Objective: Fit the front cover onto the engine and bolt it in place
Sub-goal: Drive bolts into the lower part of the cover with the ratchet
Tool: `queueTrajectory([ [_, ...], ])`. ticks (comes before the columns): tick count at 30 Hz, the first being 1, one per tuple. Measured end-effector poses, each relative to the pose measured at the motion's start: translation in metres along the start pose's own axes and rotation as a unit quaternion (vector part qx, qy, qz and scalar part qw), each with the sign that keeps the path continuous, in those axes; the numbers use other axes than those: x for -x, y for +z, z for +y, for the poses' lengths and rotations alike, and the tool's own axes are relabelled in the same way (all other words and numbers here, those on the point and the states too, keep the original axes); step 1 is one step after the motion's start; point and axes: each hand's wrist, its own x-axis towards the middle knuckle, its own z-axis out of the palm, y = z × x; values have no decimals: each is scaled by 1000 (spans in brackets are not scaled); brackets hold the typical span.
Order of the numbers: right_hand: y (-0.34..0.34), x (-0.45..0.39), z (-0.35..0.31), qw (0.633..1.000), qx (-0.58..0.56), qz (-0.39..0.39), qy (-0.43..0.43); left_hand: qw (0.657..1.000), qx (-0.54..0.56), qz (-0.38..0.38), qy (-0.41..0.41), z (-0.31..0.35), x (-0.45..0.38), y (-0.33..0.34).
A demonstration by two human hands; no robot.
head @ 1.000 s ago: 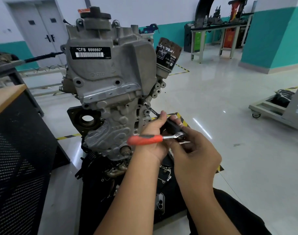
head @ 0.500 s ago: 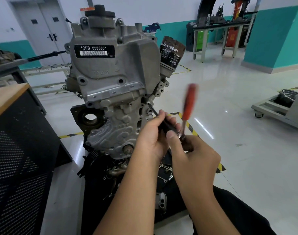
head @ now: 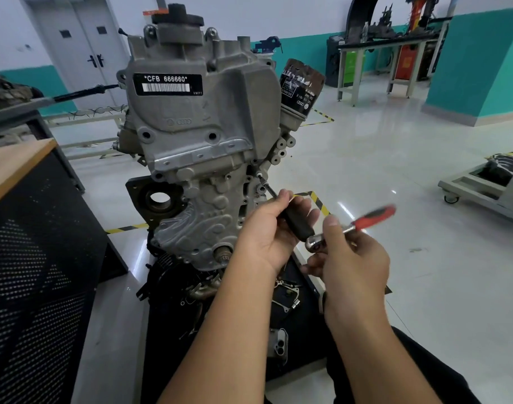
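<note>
I'm wearing the only camera on my head, and it's looking forward and down, wide-angle, so walls are bowing at the edges. It's sitting close: the engine (head: 202,147) is filling the frame from centre to twelve o'clock, my forearms are coming in from six, and the workshop floor (head: 395,176) is stretching off toward two.

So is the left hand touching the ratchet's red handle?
Apart. The head view shows the left hand on the black extension; the red handle sticks out beyond the right hand.
</note>
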Motion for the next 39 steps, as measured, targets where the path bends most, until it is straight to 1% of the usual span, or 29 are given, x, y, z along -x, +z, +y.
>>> queueTrajectory([
  [2, -6, -6, 0, 992, 86, -35, -85, 1000, -2, 5, 0, 1, -1, -1],
  [4, -11, -7, 1, 927, 243, -48, -282, 1000, -7, 13, 1, -2, -2, 2],
  [5, -12, -9, 4, 899, 273, -45, -341, 1000, -3, 12, -1, -3, -3, 4],
  [6, -12, -8, 5, 901, 264, -37, -342, 1000, 5, 9, -2, -4, -3, 5],
  [7, -8, -6, 5, 931, 218, -29, -291, 1000, 12, 6, -2, -5, -3, 5],
  [9, -2, -6, 3, 995, 47, -6, -86, 1000, 26, 6, -1, -4, -3, 5],
  [11, 2, -7, 0, 982, -131, -35, 130, 999, 51, -5, -4, -3, -2, 3],
  [12, 1, -6, -2, 969, -163, -58, 176, 998, 58, -10, -5, -3, -1, 2],
  [13, -1, -7, -3, 976, -136, -76, 152, 998, 56, -11, -4, -3, -2, 2],
  [14, -6, -9, 0, 994, -47, -82, 53, 999, 48, -7, -3, -3, -2, 2],
  [15, -10, -11, 1, 990, 78, -79, -83, 999, 35, -1, 1, -4, -4, 4],
  [16, -15, -12, 1, 958, 193, -75, -199, 1000, 22, 3, 6, -5, -4, 6],
  [17, -17, -13, 2, 935, 242, -62, -251, 1000, 13, 4, 12, -7, -4, 9],
  [18, -17, -14, 2, 942, 229, -45, -242, 1000, 14, 5, 18, -9, -4, 11],
  [20, -10, -11, -1, 998, 37, -27, -48, 999, 40, -5, 21, -9, -3, 10],
  [22, -5, -7, -4, 957, -185, -72, 212, 997, 54, -48, 1, -6, 0, 6],
  [23, -5, -7, -5, 933, -218, -86, 274, 997, 49, -65, -10, -4, 2, 3],
  [24, -7, -7, -6, 938, -194, -97, 270, 997, 41, -68, -14, -2, 2, 0],
  [26, -13, -12, 0, 996, 25, -81, 39, 998, 33, -45, -6, -2, -2, -1],
  [28, -19, -13, -6, 945, 224, -35, -235, 999, 33, -30, 0, -3, -4, 2],
  [29, -19, -14, -8, 933, 230, -18, -275, 999, 35, -29, 2, -4, -3, 4],
  [30, -16, -15, -8, 953, 179, -1, -243, 999, 35, -28, 5, -5, -3, 5],
  [32, -11, -11, -11, 999, -38, 21, -11, 999, 38, -20, 12, -7, -4, 5],
  [34, -9, -12, -5, 946, -209, -22, 249, 998, 53, -12, 19, -7, -4, 5],
  [35, -9, -11, -3, 925, -230, -38, 300, 998, 63, -12, 21, -7, -5, 5],
  [36, -9, -8, -3, 934, -213, -55, 280, 997, 76, -15, 18, -6, -6, 5],
  [37, -10, -7, -1, 969, -162, -57, 175, 996, 87, -15, 16, -6, -7, 6],
  [38, -12, -7, -1, 997, -67, -38, 0, 996, 83, -12, 19, -5, -8, 6],
  [39, -14, -9, -5, 983, 56, -35, -168, 997, 69, -10, 26, -6, -10, 7],
])
